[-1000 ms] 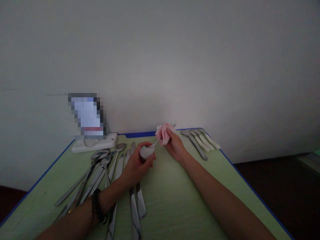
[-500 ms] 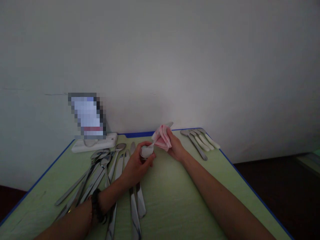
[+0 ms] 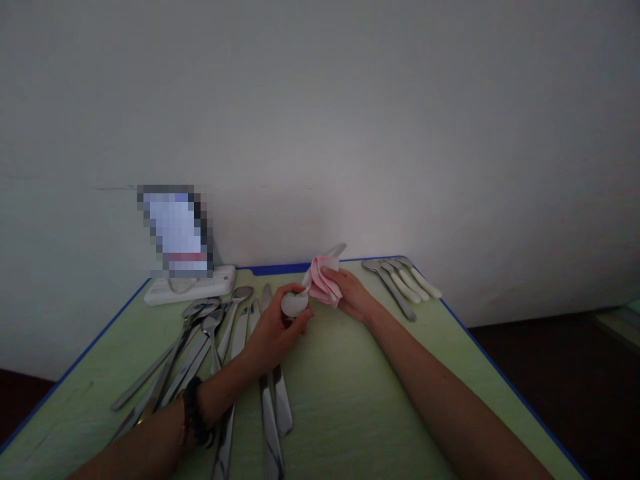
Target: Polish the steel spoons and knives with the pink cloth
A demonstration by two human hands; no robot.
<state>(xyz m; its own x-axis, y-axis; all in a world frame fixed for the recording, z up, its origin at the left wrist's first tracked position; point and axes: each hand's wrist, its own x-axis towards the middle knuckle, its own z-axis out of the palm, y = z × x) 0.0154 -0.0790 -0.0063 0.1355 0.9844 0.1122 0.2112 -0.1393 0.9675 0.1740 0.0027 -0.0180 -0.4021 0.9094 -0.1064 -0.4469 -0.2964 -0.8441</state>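
Observation:
Held over the middle of the table is a metal spoon [image 3: 295,305], its bowl end toward me and its handle end rising to the upper right. My left hand [image 3: 278,325] grips it around the bowl. A pink cloth [image 3: 324,280] is wrapped about the handle, pinched in my right hand [image 3: 353,293]; the handle's tip sticks out beyond it. Most of the handle is hidden by the cloth. Below and left of my left hand lie several table knives [image 3: 270,427] and a pile of spoons [image 3: 213,322].
On the right of the green table [image 3: 360,400] lie a dark-handled spoon [image 3: 395,290] and several white-handled pieces of cutlery [image 3: 425,285]. At the back left a blurred-out phone [image 3: 175,230] leans above a white power strip [image 3: 190,288]. A grey wall [image 3: 320,133] rises behind.
My right hand and the cloth have shifted slightly along the spoon handle, and the cloth's folds look different. My left hand keeps its hold on the bowl.

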